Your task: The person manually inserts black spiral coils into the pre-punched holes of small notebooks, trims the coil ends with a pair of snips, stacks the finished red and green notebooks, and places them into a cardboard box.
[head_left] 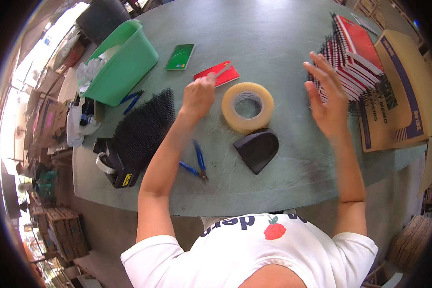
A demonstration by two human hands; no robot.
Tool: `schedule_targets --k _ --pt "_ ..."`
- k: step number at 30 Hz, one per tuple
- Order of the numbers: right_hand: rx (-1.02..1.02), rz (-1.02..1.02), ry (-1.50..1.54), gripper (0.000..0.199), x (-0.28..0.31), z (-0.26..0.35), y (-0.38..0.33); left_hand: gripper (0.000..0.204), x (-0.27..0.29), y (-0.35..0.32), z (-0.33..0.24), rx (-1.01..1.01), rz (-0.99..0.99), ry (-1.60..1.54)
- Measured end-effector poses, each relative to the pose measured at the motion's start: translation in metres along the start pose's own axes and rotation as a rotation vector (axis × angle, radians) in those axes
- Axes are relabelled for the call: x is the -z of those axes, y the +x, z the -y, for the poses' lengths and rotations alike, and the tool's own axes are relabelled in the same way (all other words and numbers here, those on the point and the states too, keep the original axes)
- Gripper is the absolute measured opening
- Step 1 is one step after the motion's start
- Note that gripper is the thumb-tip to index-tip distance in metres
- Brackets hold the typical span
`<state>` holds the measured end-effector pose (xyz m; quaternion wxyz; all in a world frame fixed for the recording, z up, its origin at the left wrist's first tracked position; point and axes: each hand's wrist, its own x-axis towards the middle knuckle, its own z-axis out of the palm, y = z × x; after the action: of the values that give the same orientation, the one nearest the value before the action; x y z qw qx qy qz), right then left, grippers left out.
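Note:
My left hand [199,97] is closed, its fingertips at the near left edge of a small red notepad [230,77] lying flat. A thin grey strip shows at the fingertips, over the notepad; its kind is unclear. Behind it lies a small green notepad [180,56]. My right hand [330,98] holds nothing and its fingers are apart. It is raised beside a leaning stack of red spiral notebooks [357,38], partly covering them. Between my hands rests a large roll of clear tape [232,115], with a black rounded wedge-shaped object [258,148] in front of it.
Black spiral binding coils [141,125] fan out left of my forearm, beside a black tape dispenser [122,168]. Blue-handled pliers [200,161] lie near my left forearm, another blue-handled tool [132,102] by a green bin [127,67]. A cardboard box [393,113] stands at right.

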<state>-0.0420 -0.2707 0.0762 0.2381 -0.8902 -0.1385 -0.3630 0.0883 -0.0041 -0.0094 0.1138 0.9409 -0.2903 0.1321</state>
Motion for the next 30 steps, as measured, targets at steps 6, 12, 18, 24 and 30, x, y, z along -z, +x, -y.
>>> schedule_targets --k 6,12,18,24,30 --pt "0.085 0.414 -0.107 0.026 -0.081 0.026 -0.007 0.017 0.055 -0.019 -0.07 -0.266 -0.001 -0.154" --pt "0.036 0.431 -0.187 0.021 -0.06 0.038 0.01 0.023 0.043 -0.018 0.045 0.504 -0.019 -0.277" --pt "0.009 0.475 -0.085 0.02 -0.088 0.04 -0.002 0.034 -0.033 -0.046 0.079 0.637 0.104 -0.073" --pt "0.068 0.426 0.153 0.019 -0.11 0.033 0.001 0.041 0.01 -0.049 0.011 0.41 -0.003 -0.257" --pt "0.02 0.385 0.231 0.015 -0.112 0.046 0.003 0.024 0.032 -0.076 -0.04 0.187 -0.004 -0.642"
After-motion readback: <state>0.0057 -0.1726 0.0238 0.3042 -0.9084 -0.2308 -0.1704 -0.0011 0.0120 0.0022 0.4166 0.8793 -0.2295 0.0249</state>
